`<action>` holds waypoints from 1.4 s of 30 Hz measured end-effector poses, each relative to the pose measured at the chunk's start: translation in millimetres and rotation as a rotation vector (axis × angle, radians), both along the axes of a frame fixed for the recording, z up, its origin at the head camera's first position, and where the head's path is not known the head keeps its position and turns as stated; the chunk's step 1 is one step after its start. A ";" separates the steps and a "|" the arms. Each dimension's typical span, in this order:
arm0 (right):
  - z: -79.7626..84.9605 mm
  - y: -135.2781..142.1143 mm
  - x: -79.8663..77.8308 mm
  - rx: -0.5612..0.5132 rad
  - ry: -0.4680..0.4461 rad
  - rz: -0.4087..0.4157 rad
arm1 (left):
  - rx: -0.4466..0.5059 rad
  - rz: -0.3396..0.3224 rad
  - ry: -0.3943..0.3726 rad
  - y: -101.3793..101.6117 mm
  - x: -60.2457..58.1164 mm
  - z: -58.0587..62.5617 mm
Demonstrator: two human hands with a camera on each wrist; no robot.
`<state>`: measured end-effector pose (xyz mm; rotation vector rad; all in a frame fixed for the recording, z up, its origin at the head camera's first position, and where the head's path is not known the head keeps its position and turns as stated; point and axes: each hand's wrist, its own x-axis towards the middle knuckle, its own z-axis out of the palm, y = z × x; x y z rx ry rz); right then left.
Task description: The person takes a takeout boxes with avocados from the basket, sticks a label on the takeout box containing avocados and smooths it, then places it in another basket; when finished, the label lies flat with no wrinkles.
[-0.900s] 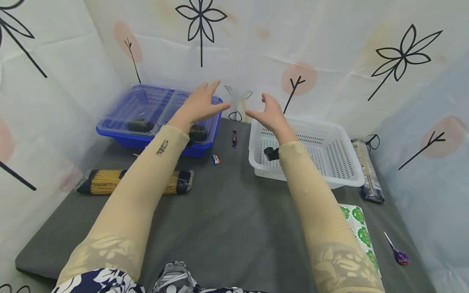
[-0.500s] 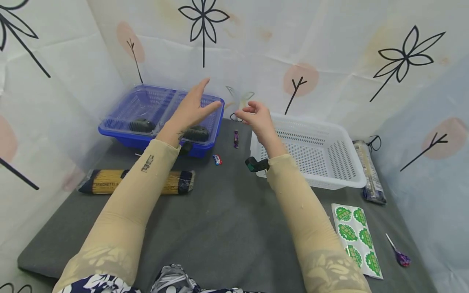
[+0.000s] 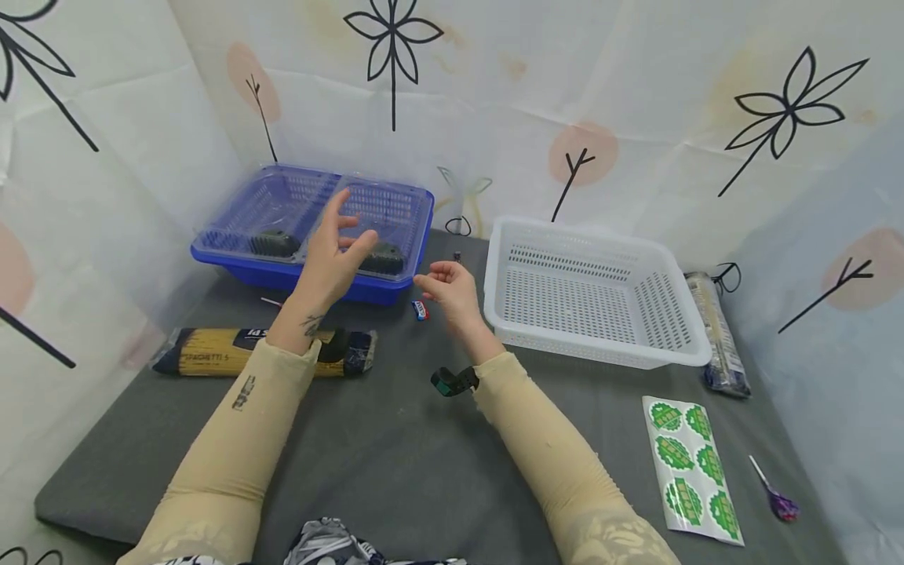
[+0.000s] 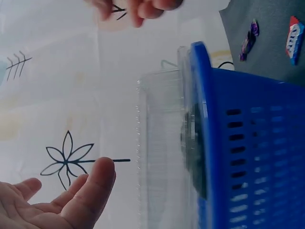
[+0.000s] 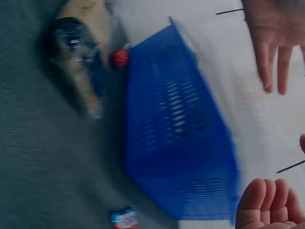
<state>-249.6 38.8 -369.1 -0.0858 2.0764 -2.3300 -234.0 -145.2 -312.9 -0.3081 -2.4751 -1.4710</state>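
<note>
The left hand (image 3: 326,255) hangs in front of the blue basket (image 3: 261,276), fingers spread loosely and holding nothing, apart from the rim in the left wrist view. The right hand (image 3: 452,294), fingers loosely bent with nothing seen in them, is near the basket's right front corner, just beside the red-and-blue sweet (image 3: 421,311). Clear lids (image 3: 289,200) top the basket. A strip of grey cloth (image 3: 395,455) separates it from the white basket's (image 3: 600,355) left edge; a broader stretch runs from the spaghetti (image 3: 212,355) to the sticker sheet (image 3: 692,471).
</note>
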 end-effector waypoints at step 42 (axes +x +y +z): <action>-40.1 -35.9 -11.7 0.018 -0.196 0.045 | 0.211 0.403 -0.257 -4.4 -1.8 -46.8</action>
